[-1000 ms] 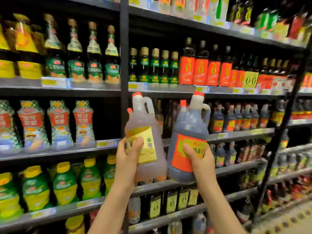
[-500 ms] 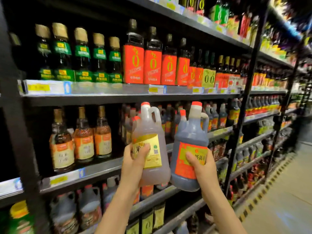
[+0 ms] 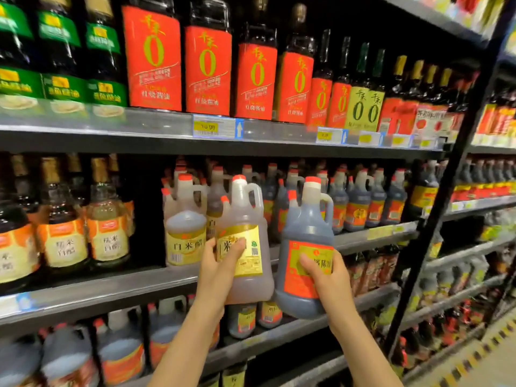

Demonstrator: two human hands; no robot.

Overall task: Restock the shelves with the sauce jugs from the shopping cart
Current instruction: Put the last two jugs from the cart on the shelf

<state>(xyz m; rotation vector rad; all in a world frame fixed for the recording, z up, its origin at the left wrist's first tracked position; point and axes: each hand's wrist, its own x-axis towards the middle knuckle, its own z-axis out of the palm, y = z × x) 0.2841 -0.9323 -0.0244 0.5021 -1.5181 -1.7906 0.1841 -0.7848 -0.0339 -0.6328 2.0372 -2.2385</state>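
With left hand (image 3: 220,263) gripping the pale jug (image 3: 245,241) and right hand (image 3: 325,275) gripping the dark jug (image 3: 307,263), both held before the middle shelf (image 3: 111,286), best slid upright beside matching jugs, labels outward, one at a time.

Counted two hands (image 3: 220,263), two held jugs (image 3: 245,247), four big red-labelled bottles (image 3: 152,57), three green-labelled bottles (image 3: 104,65).
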